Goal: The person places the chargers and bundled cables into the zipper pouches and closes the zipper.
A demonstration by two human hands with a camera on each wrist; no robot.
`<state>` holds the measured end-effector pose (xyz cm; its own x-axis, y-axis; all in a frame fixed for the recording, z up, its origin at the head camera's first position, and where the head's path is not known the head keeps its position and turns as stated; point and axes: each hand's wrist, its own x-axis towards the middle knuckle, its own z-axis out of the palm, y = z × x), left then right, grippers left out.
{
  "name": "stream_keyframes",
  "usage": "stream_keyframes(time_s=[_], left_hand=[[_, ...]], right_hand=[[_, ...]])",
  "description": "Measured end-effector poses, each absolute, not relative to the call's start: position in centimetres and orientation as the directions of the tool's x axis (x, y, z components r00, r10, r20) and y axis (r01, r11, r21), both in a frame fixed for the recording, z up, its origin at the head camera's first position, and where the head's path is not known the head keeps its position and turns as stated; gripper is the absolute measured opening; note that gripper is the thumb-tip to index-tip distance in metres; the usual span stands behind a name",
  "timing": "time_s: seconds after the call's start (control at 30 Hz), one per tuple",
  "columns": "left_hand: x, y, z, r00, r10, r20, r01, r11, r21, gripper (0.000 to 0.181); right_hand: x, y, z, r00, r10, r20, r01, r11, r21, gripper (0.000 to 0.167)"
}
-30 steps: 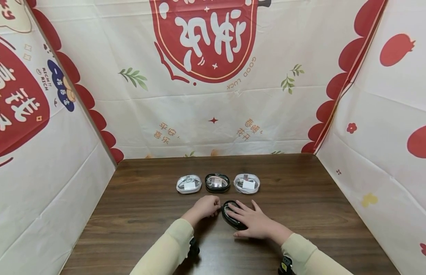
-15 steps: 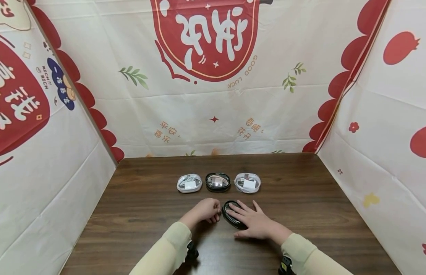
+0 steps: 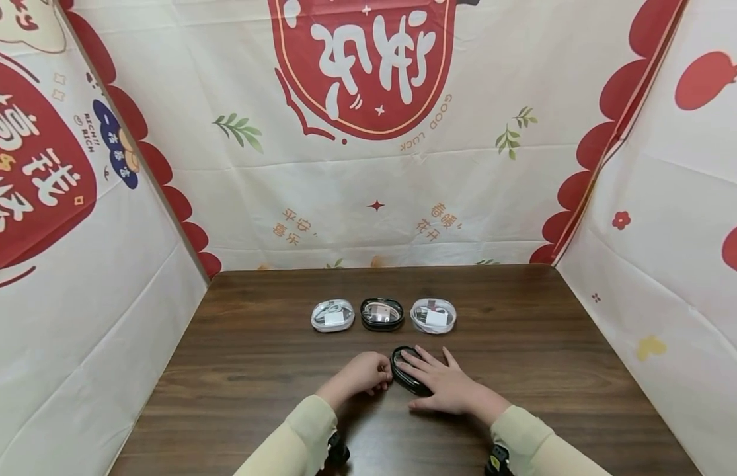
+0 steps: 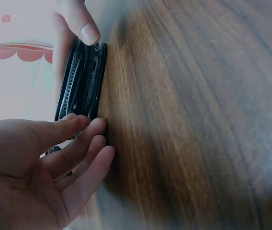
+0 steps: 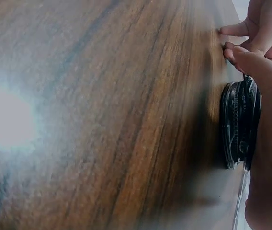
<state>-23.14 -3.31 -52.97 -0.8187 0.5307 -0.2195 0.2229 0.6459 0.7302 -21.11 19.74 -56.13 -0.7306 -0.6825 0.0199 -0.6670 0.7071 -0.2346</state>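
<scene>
A black oval zip case with a see-through top lies on the table before me. My right hand rests flat over its right part, fingers spread and nearly straight. At the case's left edge, my left hand has thumb and forefinger pinched together; the other fingers are loosely curled. In the left wrist view, zipper teeth run along the side of the black case, and the left fingertips meet at its near end. They appear to hold the zipper there, but its pull is largely hidden behind them.
Behind the hands, a white case, another black case and a second white case lie in a row, cables visible inside. Printed cloth walls enclose the wooden table at the back and sides.
My left hand has shifted slightly toward me along the left edge of the black case. The right hand stays on it. The head view has turned a little left.
</scene>
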Motion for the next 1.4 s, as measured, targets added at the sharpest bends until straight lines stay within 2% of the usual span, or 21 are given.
stream_keyframes(time_s=[0.33,0.53,0.83,1.1,1.4], left_hand=[[-23.7,-2.7,-53.5,-0.872,0.487,-0.054,0.391,0.759,0.521,0.023],[-24.0,-2.5,-53.3,-0.881,0.468,-0.061,0.376,0.775,0.508,0.022],[-25.2,-1.9,-53.2,-0.874,0.477,-0.094,0.372,0.781,0.502,0.022],[-25.7,-1.5,-53.3,-0.874,0.480,-0.079,0.417,0.822,0.387,0.022],[-25.3,-1.4,-52.8,-0.840,0.541,-0.047,0.507,0.812,0.290,0.018]], right_hand=[[-20.9,20.1,-55.7,-0.747,-0.665,0.012,-0.660,0.739,-0.135,0.078],[-19.7,20.9,-55.5,-0.760,-0.649,0.016,-0.645,0.752,-0.139,0.079],[-19.0,20.8,-54.8,-0.725,-0.686,0.062,-0.686,0.711,-0.155,0.072],[-19.5,20.8,-55.2,-0.730,-0.684,0.000,-0.662,0.707,-0.247,0.074],[-19.6,20.9,-55.2,-0.740,-0.672,-0.040,-0.644,0.724,-0.248,0.077]])
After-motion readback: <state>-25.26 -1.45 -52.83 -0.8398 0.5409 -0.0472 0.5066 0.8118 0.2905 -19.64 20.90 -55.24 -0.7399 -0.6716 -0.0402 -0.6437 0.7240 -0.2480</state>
